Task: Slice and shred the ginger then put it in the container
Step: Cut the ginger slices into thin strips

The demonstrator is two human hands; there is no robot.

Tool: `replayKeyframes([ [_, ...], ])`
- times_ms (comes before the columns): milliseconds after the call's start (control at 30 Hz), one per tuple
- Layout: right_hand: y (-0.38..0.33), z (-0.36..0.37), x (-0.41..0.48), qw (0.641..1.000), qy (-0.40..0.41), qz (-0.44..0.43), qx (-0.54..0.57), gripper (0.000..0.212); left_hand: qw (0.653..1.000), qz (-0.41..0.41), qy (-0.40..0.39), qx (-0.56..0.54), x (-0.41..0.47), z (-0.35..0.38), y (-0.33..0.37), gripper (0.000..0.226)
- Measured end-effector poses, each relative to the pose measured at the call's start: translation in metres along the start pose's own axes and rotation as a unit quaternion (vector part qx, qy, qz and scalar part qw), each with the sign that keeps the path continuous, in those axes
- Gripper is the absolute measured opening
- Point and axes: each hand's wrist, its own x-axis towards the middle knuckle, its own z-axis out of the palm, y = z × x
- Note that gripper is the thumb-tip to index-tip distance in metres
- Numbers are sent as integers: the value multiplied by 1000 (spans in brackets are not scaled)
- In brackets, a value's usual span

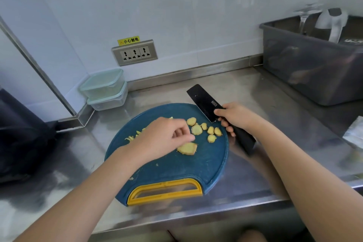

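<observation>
On blue cutting board point(176, 171), ginger slices point(196, 129) by curled left hand point(167, 137), grip unclear; black cleaver point(204, 102) gripped in right hand point(235, 118) alongside. Best stacked flat, fingertips tucked, before shredding thin.

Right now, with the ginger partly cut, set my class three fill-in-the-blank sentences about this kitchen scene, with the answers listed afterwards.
1. The right hand grips the black knife by its ____.
2. The ginger slices lie on a round ____ cutting board.
3. Two lidded containers sit ____ one on the other in the corner by the wall.

Missing words: handle; blue; stacked.
</observation>
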Motion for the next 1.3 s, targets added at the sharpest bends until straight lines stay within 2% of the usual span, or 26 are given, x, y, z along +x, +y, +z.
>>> replayKeyframes([
  [67, -1, 1, -1, 1000, 11, 17, 17, 30, 999, -19, 37, -4, 15, 2, 0, 17],
  [233, -2, 5, -4, 999, 26, 34, 30, 31, 997, -62, 34, 43, 43, 24, 4, 48],
  [300, -2, 6, -5, 998, 34, 34, 32, 30, 996, -67, 36, 48, 46, 27, 7, 43],
  [400, -1, 6, -5, 998, 44, 33, 29, 30, 988, -41, 27, 143, 46, 25, 14, 22],
  [467, -1, 7, -5, 998, 46, 32, 27, 30, 983, -34, 32, 175, 43, 23, 16, 20],
  [533, -1, 8, -5, 998, 46, 32, 28, 30, 990, -40, 49, 124, 39, 18, 13, 18],
  [600, -1, 7, -4, 998, 46, 33, 30, 30, 996, -54, 66, 15, 30, 7, 10, 14],
  [700, -1, 6, -3, 998, 48, 34, 29, 30, 998, -39, -22, -53, 14, -8, 8, 14],
  [800, -1, 6, -2, 998, 48, 37, 30, 30, 995, -27, -86, -36, 4, -8, 3, 15],
  [900, -1, 6, -3, 998, 46, 38, 35, 30, 998, -25, -59, -12, 3, 1, -6, 17],
  [1033, -1, 7, -2, 998, 45, 34, 33, 29, 998, 3, -63, -16, -1, 8, -7, 35],
  [1300, 1, 7, 0, 998, 44, 36, 37, 29, 1000, 13, 16, 9, -10, 20, -3, 36],
])
